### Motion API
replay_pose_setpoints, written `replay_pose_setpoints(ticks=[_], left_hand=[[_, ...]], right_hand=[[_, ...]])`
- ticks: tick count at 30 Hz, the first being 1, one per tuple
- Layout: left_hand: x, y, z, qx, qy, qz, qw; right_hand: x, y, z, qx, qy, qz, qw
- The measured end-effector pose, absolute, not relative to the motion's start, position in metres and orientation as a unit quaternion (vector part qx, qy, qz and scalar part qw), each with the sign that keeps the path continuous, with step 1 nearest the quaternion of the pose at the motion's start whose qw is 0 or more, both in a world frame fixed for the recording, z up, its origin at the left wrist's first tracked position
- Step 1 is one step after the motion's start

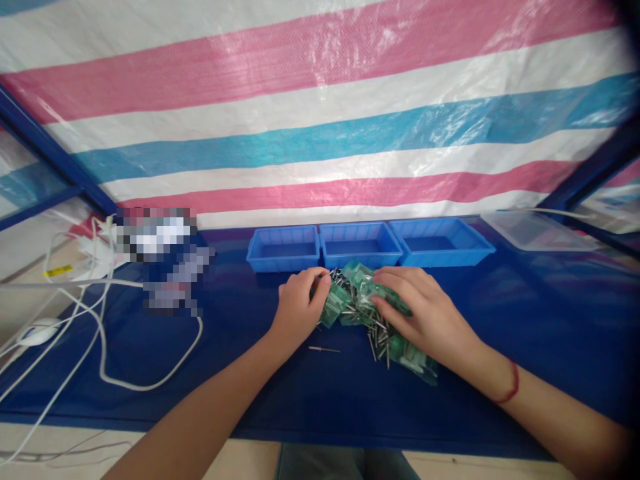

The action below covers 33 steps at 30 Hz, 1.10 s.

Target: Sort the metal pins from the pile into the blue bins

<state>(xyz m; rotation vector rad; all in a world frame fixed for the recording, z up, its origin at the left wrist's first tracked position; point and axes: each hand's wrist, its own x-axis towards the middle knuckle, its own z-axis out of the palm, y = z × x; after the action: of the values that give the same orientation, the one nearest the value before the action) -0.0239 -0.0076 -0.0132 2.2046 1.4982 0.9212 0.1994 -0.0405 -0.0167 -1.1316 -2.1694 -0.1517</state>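
Observation:
A heap of blind rivets (pixel 379 331) lies in front of me, mixed with small green plastic packets (pixel 417 363). My left hand (pixel 301 300) is at the heap's left side, thumb and fingers closed on a green plastic packet (pixel 336 303). From the right, my right hand (pixel 425 307) curls over another green plastic packet (pixel 367 283), its thumb and fingers closed on the crinkled film. Part of the heap is hidden under both hands. One loose rivet (pixel 324 349) lies apart, nearer to me.
Three blue bins, left (pixel 283 263), middle (pixel 363 259) and right (pixel 447 257), stand in a row behind the heap on the blue table (pixel 280 407). A clear plastic lid (pixel 543 230) lies back right. White cables (pixel 150 387) loop across the left side. Striped sheeting hangs behind.

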Motion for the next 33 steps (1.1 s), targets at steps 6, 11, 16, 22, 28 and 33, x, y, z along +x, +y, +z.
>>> replay_pose_setpoints(ticks=[6, 11, 16, 22, 28, 33], left_hand=[[-0.022, -0.012, -0.015, 0.786, 0.53, 0.302, 0.099], [-0.026, -0.013, -0.009, 0.801, 0.505, 0.305, 0.104], [-0.041, -0.021, 0.0, 0.869, 0.435, 0.21, 0.108], [-0.043, -0.029, -0.011, 0.897, 0.411, 0.117, 0.11], [-0.03, -0.037, -0.017, 0.888, 0.428, 0.143, 0.087], [-0.027, -0.037, -0.009, 0.875, 0.44, 0.186, 0.085]], right_hand=[[0.199, -0.041, -0.015, -0.451, -0.837, -0.063, 0.304], [0.208, -0.052, -0.005, -0.448, -0.843, -0.054, 0.293], [0.233, -0.077, -0.016, -0.43, -0.874, -0.019, 0.226], [0.235, -0.081, -0.032, -0.465, -0.864, 0.002, 0.194], [0.225, -0.078, -0.032, -0.478, -0.847, -0.012, 0.232], [0.227, -0.072, -0.016, -0.47, -0.845, -0.045, 0.25]])
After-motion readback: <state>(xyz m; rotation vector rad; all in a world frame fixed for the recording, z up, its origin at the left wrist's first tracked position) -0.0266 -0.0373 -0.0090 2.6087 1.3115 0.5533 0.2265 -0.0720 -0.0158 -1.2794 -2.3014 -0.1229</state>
